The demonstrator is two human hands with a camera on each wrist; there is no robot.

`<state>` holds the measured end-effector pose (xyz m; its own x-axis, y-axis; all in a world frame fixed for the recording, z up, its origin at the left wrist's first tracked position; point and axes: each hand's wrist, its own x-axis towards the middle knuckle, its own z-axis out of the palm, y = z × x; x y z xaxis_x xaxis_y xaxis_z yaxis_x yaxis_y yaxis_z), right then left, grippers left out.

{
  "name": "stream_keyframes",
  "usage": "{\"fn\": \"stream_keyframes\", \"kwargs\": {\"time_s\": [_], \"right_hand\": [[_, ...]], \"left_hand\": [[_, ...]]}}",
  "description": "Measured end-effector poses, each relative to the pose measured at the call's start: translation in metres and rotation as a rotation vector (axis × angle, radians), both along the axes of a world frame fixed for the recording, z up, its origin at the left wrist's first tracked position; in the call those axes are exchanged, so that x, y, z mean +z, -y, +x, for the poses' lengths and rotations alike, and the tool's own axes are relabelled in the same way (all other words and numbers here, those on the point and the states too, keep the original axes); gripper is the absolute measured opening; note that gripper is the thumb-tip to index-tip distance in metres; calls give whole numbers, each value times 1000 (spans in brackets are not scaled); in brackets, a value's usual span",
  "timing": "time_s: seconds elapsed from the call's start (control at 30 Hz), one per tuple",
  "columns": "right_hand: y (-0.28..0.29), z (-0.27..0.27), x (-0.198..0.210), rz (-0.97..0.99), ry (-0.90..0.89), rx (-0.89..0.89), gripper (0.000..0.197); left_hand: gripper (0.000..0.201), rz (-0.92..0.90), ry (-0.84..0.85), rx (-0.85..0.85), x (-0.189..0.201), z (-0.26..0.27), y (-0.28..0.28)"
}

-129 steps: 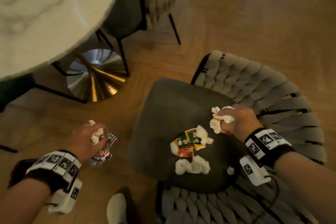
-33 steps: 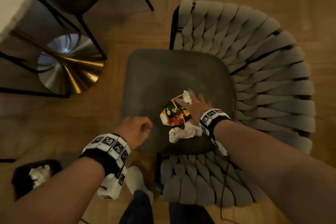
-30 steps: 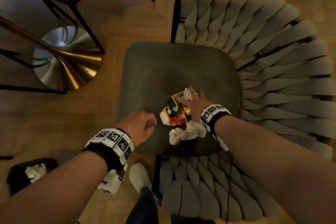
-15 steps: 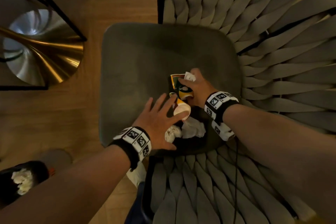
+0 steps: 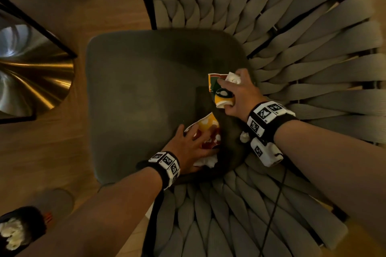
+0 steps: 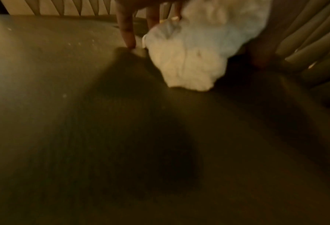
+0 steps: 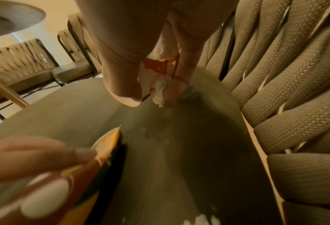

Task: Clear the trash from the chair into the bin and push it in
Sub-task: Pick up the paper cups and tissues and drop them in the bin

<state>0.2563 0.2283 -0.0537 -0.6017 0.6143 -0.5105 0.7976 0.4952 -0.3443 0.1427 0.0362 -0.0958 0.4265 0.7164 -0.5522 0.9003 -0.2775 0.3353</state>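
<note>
A dark grey chair seat (image 5: 146, 89) fills the middle of the head view. At its right edge my right hand (image 5: 226, 92) grips a torn piece of a colourful paper cup (image 5: 222, 98) together with a white tissue (image 5: 234, 77); the right wrist view shows both pinched between thumb and fingers (image 7: 125, 85). My left hand (image 5: 194, 142) lies over a second cup piece (image 5: 208, 125) near the seat's front. A crumpled tissue (image 5: 206, 161) (image 6: 195, 53) is bunched under its palm, between thumb and fingers. A small tissue scrap (image 5: 244, 136) lies loose beside my right wrist.
The chair's woven grey back (image 5: 302, 48) curves round the seat's right and near sides. A black bin (image 5: 35, 215) holding white tissue stands on the wooden floor at lower left. The table's shiny metal base (image 5: 35, 81) and black chair legs are at the left.
My right hand has closed on one cup piece and a tissue and drawn them to the right. My left hand, flat half a second ago, now sits over the other piece and a tissue.
</note>
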Motion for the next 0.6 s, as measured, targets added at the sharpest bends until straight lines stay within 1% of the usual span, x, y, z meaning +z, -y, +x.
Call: {"fn": "stream_keyframes", "kwargs": {"time_s": [0.03,0.13,0.23,0.33,0.4,0.47,0.5,0.6], "right_hand": [[-1,1,2,1,-6,-5,76],[-1,0,3,-1,-25,-9,76],[-1,2,7,-27,-35,-52,77],[1,6,12,-72,-3,-114,79],[7,11,13,-115,86,-224,81],[16,17,14,-143,186,-394,82],[22,20,14,-170,201,-486,81],[45,30,5,-317,206,-774,75]], "left_hand": [[81,11,-4,-14,-2,0,-1],[75,2,2,-25,-8,0,-7],[65,4,23,24,-5,-2,-12],[69,49,-77,65,0,-8,-8],[68,74,-128,107,3,-11,-5],[65,42,-132,137,-1,-13,-2],[64,10,-122,157,-2,-13,-2],[62,-9,-125,198,4,-9,0]]}}
